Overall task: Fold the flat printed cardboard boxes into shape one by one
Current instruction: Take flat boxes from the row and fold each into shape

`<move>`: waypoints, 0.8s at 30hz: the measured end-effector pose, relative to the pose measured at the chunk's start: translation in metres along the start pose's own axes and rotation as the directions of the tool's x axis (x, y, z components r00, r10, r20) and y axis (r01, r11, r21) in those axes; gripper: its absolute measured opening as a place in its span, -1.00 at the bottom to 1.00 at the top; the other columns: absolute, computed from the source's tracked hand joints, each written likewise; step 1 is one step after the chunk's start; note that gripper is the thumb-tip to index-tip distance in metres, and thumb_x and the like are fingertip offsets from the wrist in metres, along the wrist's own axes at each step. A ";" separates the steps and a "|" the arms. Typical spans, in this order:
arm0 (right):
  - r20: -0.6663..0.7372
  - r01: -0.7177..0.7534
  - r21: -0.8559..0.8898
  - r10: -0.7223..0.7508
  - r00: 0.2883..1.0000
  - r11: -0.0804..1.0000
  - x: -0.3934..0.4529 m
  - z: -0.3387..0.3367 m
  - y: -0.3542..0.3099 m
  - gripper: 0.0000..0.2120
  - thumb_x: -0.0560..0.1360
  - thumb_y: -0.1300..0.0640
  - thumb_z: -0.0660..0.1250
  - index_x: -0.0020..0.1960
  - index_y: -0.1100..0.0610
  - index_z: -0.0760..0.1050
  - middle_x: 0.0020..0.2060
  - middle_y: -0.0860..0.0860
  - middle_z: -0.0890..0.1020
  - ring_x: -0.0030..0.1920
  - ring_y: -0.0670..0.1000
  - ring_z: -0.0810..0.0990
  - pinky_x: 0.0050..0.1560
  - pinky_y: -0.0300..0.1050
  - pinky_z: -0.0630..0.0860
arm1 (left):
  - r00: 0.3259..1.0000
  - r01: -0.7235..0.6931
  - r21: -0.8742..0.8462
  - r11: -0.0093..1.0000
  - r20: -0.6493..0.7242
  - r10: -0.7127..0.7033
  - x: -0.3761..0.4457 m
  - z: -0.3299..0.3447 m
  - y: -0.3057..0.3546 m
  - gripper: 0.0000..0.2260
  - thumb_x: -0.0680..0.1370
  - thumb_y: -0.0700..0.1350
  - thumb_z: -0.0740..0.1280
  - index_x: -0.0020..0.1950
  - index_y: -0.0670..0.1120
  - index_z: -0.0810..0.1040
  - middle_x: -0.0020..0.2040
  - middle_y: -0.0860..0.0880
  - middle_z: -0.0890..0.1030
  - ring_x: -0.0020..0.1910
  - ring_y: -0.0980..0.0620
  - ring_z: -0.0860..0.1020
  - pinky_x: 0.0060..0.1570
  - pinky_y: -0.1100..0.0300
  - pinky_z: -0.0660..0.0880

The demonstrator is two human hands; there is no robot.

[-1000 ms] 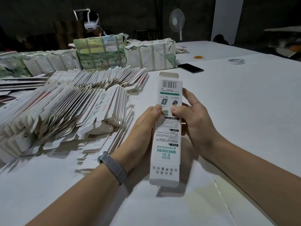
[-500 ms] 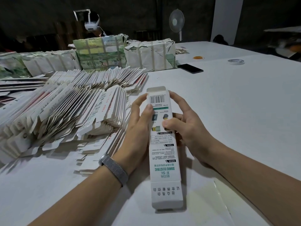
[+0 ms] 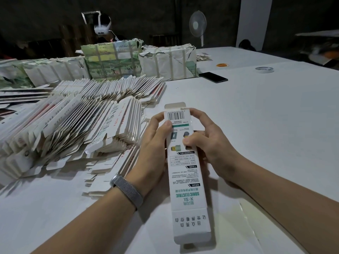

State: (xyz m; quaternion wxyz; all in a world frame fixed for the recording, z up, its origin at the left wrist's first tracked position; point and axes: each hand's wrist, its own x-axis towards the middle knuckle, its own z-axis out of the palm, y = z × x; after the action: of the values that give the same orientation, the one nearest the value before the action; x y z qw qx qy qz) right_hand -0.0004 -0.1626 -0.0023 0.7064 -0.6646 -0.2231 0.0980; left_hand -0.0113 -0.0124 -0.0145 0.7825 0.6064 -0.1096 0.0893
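Compared with a second ago, the printed carton (image 3: 185,162) is seen lower and nearer in the frame, and both hands are found higher along it, close to its far end. The left hand (image 3: 156,143), at centre left of the frame, is wrapped round the carton's left edge, its thumb laid just below the barcode and its other fingers (image 3: 157,116) curled behind the top corner. The right hand (image 3: 205,142), just right of centre, is clamped on the right edge, the thumb pressed on the printed face and the index finger hooked over the top right corner. The carton is already opened into a rectangular tube, so the shift of both grips toward the far end is judged to mean that the end flaps are about to be closed. The tuck flap (image 3: 174,106) at that end stands open and unfolded.

The carton is held at the centre of the frame, above the white worktop (image 3: 266,125). Its long axis runs from the lower centre of the frame up toward the upper centre, leaning slightly left; the barcode end points away from the person, the near end toward the camera. The heap of flat cartons (image 3: 73,125) lies untouched at the left.
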 end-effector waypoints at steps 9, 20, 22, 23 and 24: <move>-0.162 0.034 -0.033 -0.039 0.986 0.999 0.007 -0.003 0.005 -0.71 0.43 0.01 0.30 0.11 0.06 0.44 -0.24 0.03 0.73 -0.30 0.00 0.65 -0.30 -0.04 0.50 | 0.999 -0.042 0.037 0.998 0.034 0.040 -0.003 0.005 0.001 -0.77 0.55 -0.06 0.23 0.18 -0.08 0.49 -0.11 -0.05 0.71 -0.24 0.04 0.66 -0.27 0.20 0.60; -0.273 0.185 0.019 -0.173 0.946 0.982 0.012 -0.008 0.003 -0.86 0.36 0.15 0.37 -0.13 0.15 0.47 -0.22 -0.08 0.73 -0.26 0.00 0.67 -0.22 -0.09 0.60 | 0.993 -0.018 0.054 0.998 0.120 0.011 -0.005 0.006 0.004 -0.79 0.58 -0.07 0.27 0.20 -0.08 0.48 -0.14 0.02 0.72 -0.21 0.12 0.67 -0.24 0.27 0.58; -0.278 0.200 0.025 -0.186 0.942 0.979 0.012 -0.009 0.005 -0.88 0.36 0.16 0.38 -0.13 0.14 0.49 -0.25 -0.06 0.71 -0.25 0.01 0.66 -0.20 -0.09 0.61 | 0.992 -0.001 0.055 0.999 0.130 -0.006 -0.004 0.007 0.005 -0.77 0.56 -0.06 0.23 0.19 -0.07 0.48 -0.17 0.03 0.71 -0.25 0.12 0.66 -0.27 0.27 0.57; -0.282 0.209 0.025 -0.194 0.940 0.977 0.012 -0.009 0.005 -0.88 0.36 0.16 0.38 -0.13 0.14 0.50 -0.25 -0.06 0.70 -0.25 0.00 0.66 -0.21 -0.10 0.61 | 0.991 0.005 0.056 0.998 0.135 -0.013 -0.004 0.007 0.005 -0.80 0.59 -0.08 0.22 0.19 -0.06 0.47 -0.19 0.02 0.71 -0.26 0.12 0.65 -0.28 0.28 0.57; -0.287 0.219 0.024 -0.203 0.936 0.975 0.012 -0.009 0.005 -0.88 0.36 0.17 0.39 -0.12 0.13 0.50 -0.25 -0.07 0.69 -0.24 0.00 0.66 -0.21 -0.13 0.61 | 0.990 0.010 0.056 0.998 0.139 -0.018 -0.004 0.006 0.004 -0.83 0.62 -0.12 0.20 0.20 -0.06 0.46 -0.19 0.02 0.70 -0.26 0.12 0.65 -0.29 0.27 0.57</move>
State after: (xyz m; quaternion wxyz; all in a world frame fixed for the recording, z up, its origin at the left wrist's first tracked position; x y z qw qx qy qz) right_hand 0.0151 -0.1648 -0.0055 0.7556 -0.6241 -0.1870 -0.0681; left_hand -0.0167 -0.0175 -0.0104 0.7565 0.6333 -0.1571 0.0443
